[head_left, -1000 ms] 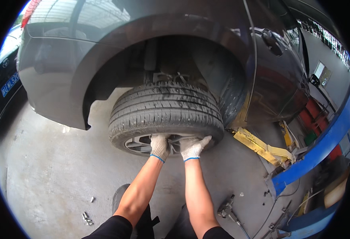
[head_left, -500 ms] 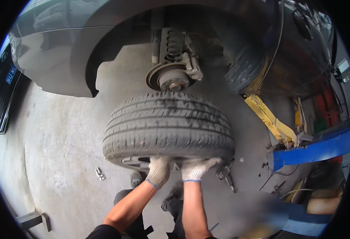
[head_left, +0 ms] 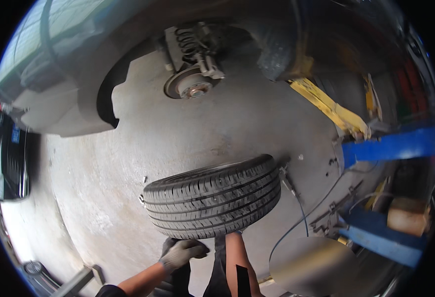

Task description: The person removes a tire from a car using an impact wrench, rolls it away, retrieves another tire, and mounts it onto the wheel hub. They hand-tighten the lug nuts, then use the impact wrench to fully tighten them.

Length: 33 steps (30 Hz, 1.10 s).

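Note:
A car wheel with a black treaded tyre (head_left: 212,198) is tilted in front of me, tread toward me. My left hand (head_left: 180,253), in a pale knit glove with dark fingertips, is just below the tyre and apart from it, its fingers loosely bent and holding nothing. My right forearm (head_left: 237,257) runs up to the tyre's lower edge; the fingers are hidden behind the tyre, so their grip does not show. Farther off, the bare wheel hub with its brake disc (head_left: 193,90) hangs below a coil spring (head_left: 185,42) in the car's wheel arch.
A yellow lift arm (head_left: 329,106) reaches under the car from a blue lift beam (head_left: 391,148) at the right. An air tool (head_left: 289,180) with a hose lies right of the wheel. At the lower right stand a blue bench (head_left: 386,242) and a round blurred object (head_left: 311,270). Another car (head_left: 12,158) is at the left.
The wheel has come away from the hub toward me and tipped, its lower face now hidden. My left hand has let go and moved down. The right hand has gone behind the tyre.

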### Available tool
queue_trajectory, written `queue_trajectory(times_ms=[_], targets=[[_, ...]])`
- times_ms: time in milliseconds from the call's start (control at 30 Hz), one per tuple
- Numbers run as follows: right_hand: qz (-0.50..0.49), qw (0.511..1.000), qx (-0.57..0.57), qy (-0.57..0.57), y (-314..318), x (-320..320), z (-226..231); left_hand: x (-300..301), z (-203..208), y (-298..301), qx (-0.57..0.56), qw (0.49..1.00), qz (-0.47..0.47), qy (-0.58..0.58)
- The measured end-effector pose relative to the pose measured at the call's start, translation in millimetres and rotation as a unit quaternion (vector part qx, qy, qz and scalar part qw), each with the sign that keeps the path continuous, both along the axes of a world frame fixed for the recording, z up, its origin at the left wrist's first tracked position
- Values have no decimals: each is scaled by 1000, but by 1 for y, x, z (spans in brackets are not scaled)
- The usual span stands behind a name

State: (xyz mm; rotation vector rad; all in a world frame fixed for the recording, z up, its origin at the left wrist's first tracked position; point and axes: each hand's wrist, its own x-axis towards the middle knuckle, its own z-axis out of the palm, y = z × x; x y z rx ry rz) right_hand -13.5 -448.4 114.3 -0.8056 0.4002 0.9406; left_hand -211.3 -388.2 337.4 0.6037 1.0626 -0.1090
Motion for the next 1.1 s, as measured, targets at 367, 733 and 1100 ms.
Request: queue_trajectory(times_ms=[367,733,1100], targets=[[-104,979,150,90,-16,-15,-37,-1,-67,182,539,813,-216,31],[-142,953,232,133,6,-6,-24,53,-25,206,483,827,-286,22],[-163,968,150,121,-26,101,-74,246,24,168,514,753,-384,143]])
